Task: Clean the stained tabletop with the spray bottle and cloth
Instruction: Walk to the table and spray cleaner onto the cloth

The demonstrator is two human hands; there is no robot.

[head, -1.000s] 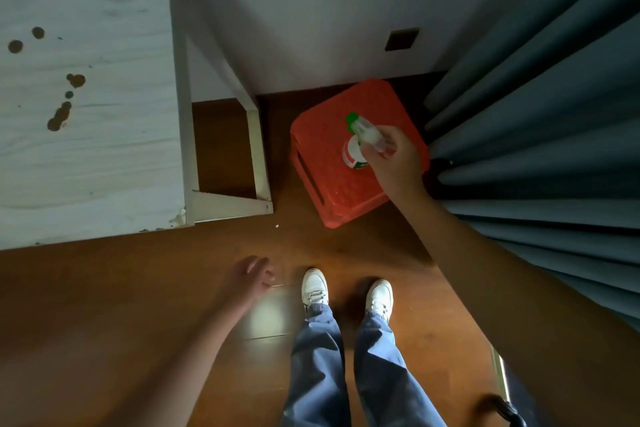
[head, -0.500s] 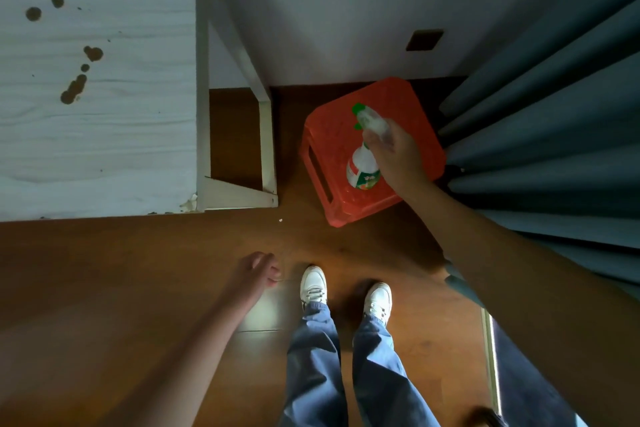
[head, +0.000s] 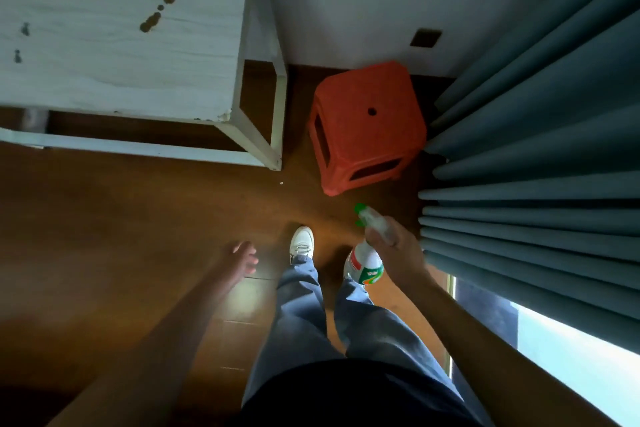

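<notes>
The spray bottle (head: pixel 365 265) is off the red stool (head: pixel 367 125). Half a second ago it stood on the stool's seat with the right hand around its neck. Now the right hand (head: pixel 394 246) carries it in the air on the near side of the stool, over the wooden floor (head: pixel 138 218) and close to the person's legs. The fingers wrap the neck just below the trigger head. The green nozzle points back toward the stool, and the white body with its red and green label hangs down on the side away from it. The seat of the stool shows bare, with a small round hole at its centre.

The left hand (head: pixel 244 258) hangs on the near left of the stool, fingers loosely spread and holding nothing, much as before.

The tabletop (head: pixel 104 45) lies to the left of the stool and above it, pale wood with dark brown stains (head: pixel 150 21) scattered across it; more of it is in view than earlier. The grey curtain (head: pixel 536 166) hangs just to the right of the stool, its folds touching the stool's right edge. One white shoe (head: pixel 302 243) shows on the floor on the near side of the stool, between the two hands.
</notes>
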